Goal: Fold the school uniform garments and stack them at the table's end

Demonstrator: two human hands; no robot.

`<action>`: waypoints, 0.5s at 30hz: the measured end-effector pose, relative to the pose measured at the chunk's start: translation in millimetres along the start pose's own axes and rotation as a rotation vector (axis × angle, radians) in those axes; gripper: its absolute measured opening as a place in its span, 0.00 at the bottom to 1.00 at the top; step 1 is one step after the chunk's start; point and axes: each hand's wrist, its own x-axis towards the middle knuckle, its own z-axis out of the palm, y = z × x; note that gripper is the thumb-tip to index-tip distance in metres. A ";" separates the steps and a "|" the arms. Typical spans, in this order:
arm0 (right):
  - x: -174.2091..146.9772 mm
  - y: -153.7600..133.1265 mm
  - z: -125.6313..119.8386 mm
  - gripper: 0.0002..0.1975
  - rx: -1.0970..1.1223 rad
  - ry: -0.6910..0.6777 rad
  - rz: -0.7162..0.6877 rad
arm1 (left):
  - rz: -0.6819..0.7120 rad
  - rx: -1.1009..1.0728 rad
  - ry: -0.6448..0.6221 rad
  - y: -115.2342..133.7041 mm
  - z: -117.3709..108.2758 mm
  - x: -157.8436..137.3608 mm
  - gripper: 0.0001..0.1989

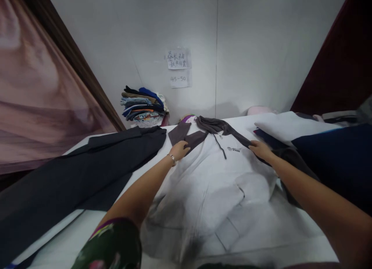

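Jacket: a white jacket [209, 180] with dark grey shoulders and sleeves lies spread on the pale table [69, 238], directly in front of the person, its lower part running toward the camera (blurred there).
Neck end: the grey hood [213, 125] points at the wall [250, 48]; a dark cord [221, 148] hangs below it, beside a small chest print [234, 149].
Left hand: the left hand [179, 149], below a bracelet [172, 159], has its thumb and fingers drawn together on the jacket's grey cloth.
Right hand: the right hand [260, 150] pinches the grey cloth on the opposite side, fingertips closed on it; the hands are well apart, with the neck opening between them.
Left of the jacket: a long dark garment [116, 160] lies on the table.
Right of the jacket: a navy cloth [337, 156] lies near a white cloth [293, 125].
By the wall: a stack of folded clothes [143, 104] sits left of two handwritten sheets [180, 78].
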 end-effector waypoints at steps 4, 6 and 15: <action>40.9 5.6 16.4 0.21 -0.116 -0.001 0.120 | 0.018 -0.020 0.058 9.2 30.3 67.5 0.19; 53.3 9.5 23.3 0.23 -0.157 0.000 0.166 | -0.013 -0.013 0.061 12.9 41.3 91.5 0.22; 71.9 -9.9 27.9 0.14 -0.030 -0.032 0.196 | -0.372 -0.087 -0.148 23.1 43.6 120.2 0.27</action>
